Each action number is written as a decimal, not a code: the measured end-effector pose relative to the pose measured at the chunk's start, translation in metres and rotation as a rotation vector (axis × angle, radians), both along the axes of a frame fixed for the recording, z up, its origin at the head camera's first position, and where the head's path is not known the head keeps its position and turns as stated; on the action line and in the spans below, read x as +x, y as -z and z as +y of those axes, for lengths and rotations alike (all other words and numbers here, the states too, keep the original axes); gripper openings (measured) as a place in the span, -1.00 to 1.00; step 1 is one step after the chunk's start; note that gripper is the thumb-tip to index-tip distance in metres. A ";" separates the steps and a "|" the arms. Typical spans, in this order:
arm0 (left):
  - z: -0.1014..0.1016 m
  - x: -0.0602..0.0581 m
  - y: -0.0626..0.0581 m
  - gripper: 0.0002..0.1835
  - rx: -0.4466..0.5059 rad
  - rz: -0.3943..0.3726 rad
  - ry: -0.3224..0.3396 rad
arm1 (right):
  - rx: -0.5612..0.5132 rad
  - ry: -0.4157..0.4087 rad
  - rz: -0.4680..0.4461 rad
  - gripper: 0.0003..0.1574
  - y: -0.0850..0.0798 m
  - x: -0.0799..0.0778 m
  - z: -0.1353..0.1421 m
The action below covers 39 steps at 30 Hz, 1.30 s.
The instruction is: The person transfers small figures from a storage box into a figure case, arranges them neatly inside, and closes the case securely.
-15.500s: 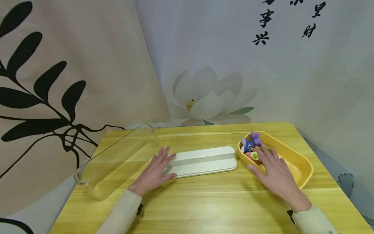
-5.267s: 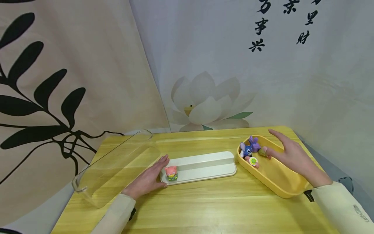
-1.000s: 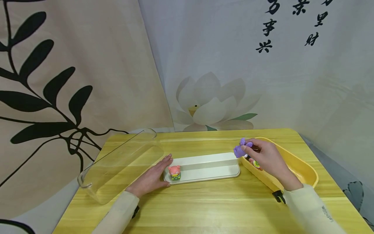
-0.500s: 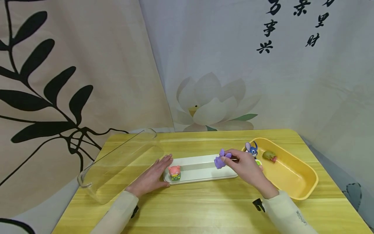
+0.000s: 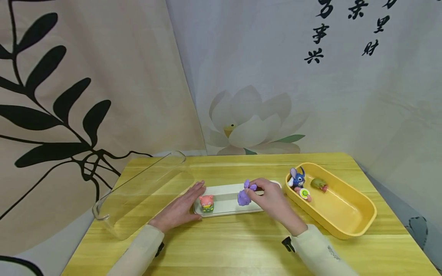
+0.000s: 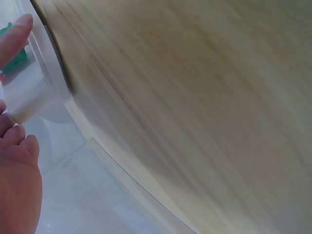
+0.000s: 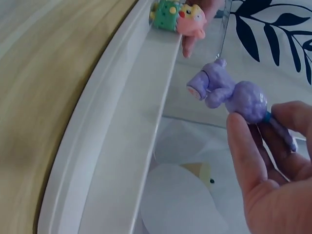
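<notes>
My right hand pinches a purple rabbit-eared figurine between thumb and fingers, over the middle of a long white stepped base. In the right wrist view, the figurine appears held by its ear end, apart from the base. A pink-headed figurine with a green-and-yellow body stands at the base's left end. My left hand rests against that end, fingers extended and thumb at the front corner. The left wrist view shows part of the green body behind a finger.
A yellow tray at the right holds a blue big-eared figurine, an olive-green one and a pink one with a green-and-white disc. A clear plastic cover lies at the table's left edge.
The pink-headed figurine came onto the base between the two oldest frames. Over the last second my right hand carried the purple figurine left from the yellow tray. My left hand stays put.
</notes>
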<state>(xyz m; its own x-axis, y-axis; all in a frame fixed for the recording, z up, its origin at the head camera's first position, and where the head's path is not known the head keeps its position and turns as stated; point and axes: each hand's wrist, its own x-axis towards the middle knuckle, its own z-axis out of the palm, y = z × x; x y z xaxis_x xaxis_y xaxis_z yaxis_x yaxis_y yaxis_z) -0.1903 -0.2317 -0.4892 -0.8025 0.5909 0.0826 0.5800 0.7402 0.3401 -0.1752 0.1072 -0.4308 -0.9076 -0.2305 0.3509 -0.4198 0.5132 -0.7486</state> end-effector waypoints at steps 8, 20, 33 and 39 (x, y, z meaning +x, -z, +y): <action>0.003 -0.001 0.001 0.07 0.017 -0.033 -0.018 | 0.005 0.001 -0.029 -0.91 0.010 -0.003 -0.024; 0.003 -0.003 0.002 0.04 0.040 -0.037 -0.013 | 0.154 0.020 0.035 -0.84 0.025 -0.008 -0.048; 0.005 -0.003 0.002 0.03 0.040 -0.044 -0.023 | 0.286 0.044 0.130 -0.75 0.034 -0.011 -0.063; 0.005 -0.002 0.002 0.02 0.050 -0.054 -0.022 | 0.332 0.050 0.118 -0.78 0.035 -0.012 -0.069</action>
<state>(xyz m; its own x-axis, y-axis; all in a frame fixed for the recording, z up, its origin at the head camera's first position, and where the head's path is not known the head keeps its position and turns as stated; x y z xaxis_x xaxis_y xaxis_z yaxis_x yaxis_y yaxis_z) -0.1926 -0.2268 -0.4909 -0.8194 0.5692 0.0678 0.5435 0.7339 0.4075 -0.1869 0.0386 -0.4657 -0.8781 -0.3063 0.3675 -0.4620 0.7423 -0.4852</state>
